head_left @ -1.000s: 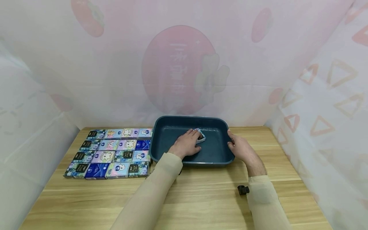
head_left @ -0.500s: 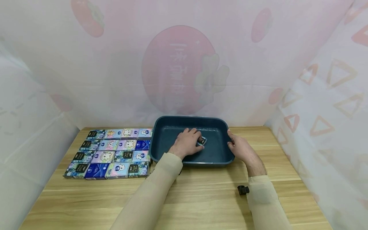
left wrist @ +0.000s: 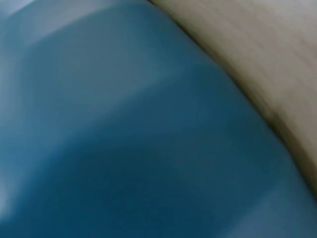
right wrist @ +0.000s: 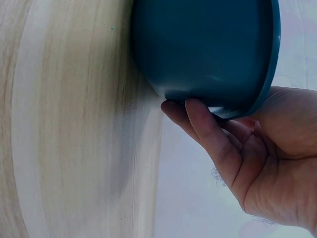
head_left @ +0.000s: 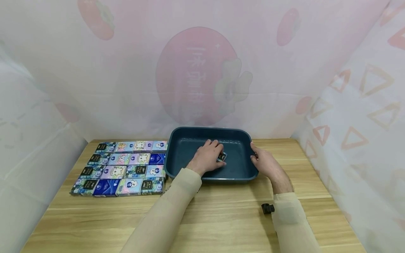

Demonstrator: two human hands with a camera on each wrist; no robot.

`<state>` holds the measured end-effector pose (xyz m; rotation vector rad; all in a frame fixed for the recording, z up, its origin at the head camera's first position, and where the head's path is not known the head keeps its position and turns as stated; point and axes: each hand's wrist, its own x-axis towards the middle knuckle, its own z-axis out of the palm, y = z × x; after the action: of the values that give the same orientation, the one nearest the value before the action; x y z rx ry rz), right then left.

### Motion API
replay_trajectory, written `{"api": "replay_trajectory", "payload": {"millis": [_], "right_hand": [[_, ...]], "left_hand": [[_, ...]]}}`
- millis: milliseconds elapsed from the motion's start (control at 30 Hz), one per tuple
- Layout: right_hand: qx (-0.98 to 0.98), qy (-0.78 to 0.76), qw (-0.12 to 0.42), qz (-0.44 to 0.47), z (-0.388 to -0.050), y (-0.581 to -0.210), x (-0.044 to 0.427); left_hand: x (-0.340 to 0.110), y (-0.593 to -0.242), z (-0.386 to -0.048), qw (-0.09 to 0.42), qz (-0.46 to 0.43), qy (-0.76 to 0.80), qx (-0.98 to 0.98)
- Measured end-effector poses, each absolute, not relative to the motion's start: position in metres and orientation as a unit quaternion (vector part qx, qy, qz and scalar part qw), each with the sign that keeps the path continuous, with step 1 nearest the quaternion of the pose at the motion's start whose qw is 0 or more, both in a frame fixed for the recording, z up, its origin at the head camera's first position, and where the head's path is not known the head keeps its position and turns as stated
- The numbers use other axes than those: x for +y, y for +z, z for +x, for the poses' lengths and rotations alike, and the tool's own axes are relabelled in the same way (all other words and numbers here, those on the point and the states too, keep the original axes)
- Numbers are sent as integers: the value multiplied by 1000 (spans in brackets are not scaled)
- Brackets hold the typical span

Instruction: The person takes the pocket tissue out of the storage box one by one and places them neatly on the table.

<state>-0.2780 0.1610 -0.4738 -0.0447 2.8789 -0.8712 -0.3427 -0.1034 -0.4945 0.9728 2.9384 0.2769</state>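
Inside a dark teal plastic basin (head_left: 237, 171), my left hand (head_left: 206, 158) pinches a small tissue pack (head_left: 223, 156) between curled fingers and thumb. Most of the pack is hidden under the hand; only its dark, patterned right end shows. At the basin's right end, my right hand (head_left: 267, 163) grips the rim. In the right wrist view, the fingers of the right hand (right wrist: 262, 158) lie along the outside of the basin (right wrist: 208, 44), the thumb being out of sight. Only the blurred basin wall (left wrist: 148, 99) fills most of the left wrist view.
Left of the basin, several tissue packs (head_left: 118, 172) lie flat in close rows on the wooden table (head_left: 221, 218), near the basin's left side. A printed cloth wall (head_left: 133, 88) rises behind the table. A black clip-like piece (head_left: 268, 209) sits by the right sleeve.
The left fingers have drawn in more around the tissue pack, which has shifted slightly right and turned, and shows less now. The right hand and basin stay in place.
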Motion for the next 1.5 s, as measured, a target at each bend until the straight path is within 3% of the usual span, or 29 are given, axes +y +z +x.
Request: {"api": "replay_trajectory", "payload": {"millis": [300, 767, 1500], "right_hand": [[955, -289, 65, -17, -278, -475, 161], [955, -289, 68, -21, -277, -472, 162], [958, -280, 61, -13, -277, -472, 160]], "left_hand": [[-105, -492, -340, 38, 312, 132, 940], [-119, -474, -327, -3, 300, 204, 932], [-175, -433, -288, -88, 272, 181, 941]]}}
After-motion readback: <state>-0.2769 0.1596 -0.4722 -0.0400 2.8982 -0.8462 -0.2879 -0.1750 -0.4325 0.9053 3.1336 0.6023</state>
